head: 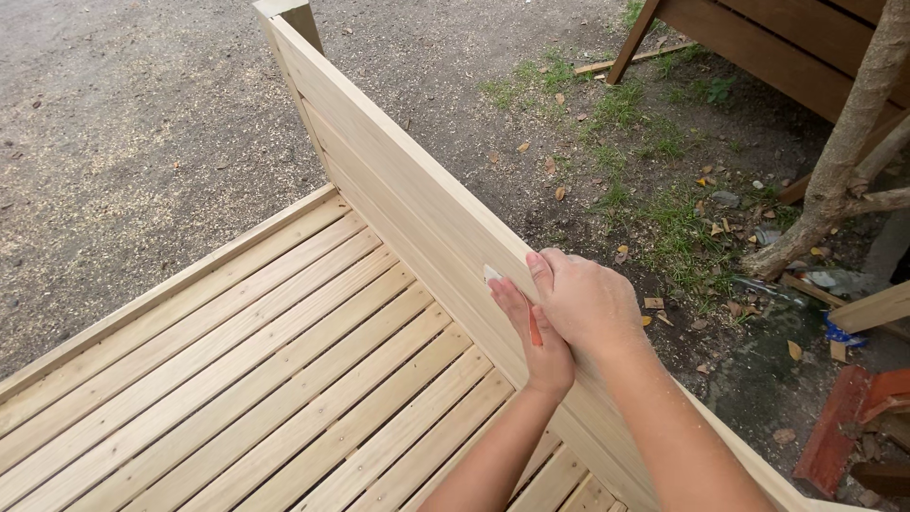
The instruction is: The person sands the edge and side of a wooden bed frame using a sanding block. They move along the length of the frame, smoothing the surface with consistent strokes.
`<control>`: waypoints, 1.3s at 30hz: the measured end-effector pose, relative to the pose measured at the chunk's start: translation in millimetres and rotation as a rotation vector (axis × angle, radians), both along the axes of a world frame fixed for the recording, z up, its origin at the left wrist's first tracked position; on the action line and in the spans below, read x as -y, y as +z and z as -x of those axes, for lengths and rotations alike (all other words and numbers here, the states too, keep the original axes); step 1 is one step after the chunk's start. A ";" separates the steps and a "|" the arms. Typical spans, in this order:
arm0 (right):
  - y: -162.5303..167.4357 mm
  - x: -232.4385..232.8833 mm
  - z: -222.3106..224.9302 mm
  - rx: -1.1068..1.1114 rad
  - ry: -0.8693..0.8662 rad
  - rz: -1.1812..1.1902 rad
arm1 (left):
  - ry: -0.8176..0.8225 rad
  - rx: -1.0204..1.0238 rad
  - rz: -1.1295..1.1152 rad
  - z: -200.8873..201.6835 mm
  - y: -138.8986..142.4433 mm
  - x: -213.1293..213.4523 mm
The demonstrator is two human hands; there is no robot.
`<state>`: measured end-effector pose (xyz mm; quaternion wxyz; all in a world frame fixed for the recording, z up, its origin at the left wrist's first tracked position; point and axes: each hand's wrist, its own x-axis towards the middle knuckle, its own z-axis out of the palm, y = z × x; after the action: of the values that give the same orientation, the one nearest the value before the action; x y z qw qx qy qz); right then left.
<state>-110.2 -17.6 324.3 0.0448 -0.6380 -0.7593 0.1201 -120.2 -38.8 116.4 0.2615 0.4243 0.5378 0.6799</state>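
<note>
Much of what the hands work with is hidden: only a pale corner of a small sheet, likely sandpaper (492, 274), shows past the left fingertips, and a thin orange strip (535, 328) peeks out between the two hands, so its full shape cannot be made out. The right hand (586, 301) lies on top of the left hand (531, 334), covering most of it; both are pressed flat, together, against the inner face of the upright board (408, 180), with the sheet pinned under the palms rather than gripped in a fist. The board's lower end is cut off at the bottom edge of the view, and the forearms hide part of it. Its long axis runs from the post (289, 21) at the top left down to the lower right, standing on edge above the slatted deck (237, 379), whose slats run from lower left to upper right and meet the board's foot. The sheet sits just under the board's top edge, about midway along its visible length, directly beneath and just ahead of the left fingers. Beyond the board lie gravel (123, 123), patchy grass (654, 209) with dry leaves, a tree trunk (844, 152) and a darker wooden frame (787, 47), partly cut off at the top right.
</note>
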 end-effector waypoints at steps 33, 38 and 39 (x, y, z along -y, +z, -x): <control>-5.2 -3.0 -11.1 -0.046 0.044 -0.037 | -0.025 0.220 -0.023 -4.4 -2.1 -6.2; -1.9 4.1 -12.4 -0.071 0.011 -0.016 | -0.095 0.223 0.104 -47.8 -1.8 38.0; -2.3 4.1 -12.6 -0.064 0.002 0.003 | -0.074 0.241 0.121 -31.8 -6.4 19.5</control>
<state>-97.6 -21.7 322.0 0.0681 -0.6329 -0.7581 0.1415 -88.4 -58.2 110.0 0.3741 0.3429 0.5264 0.6822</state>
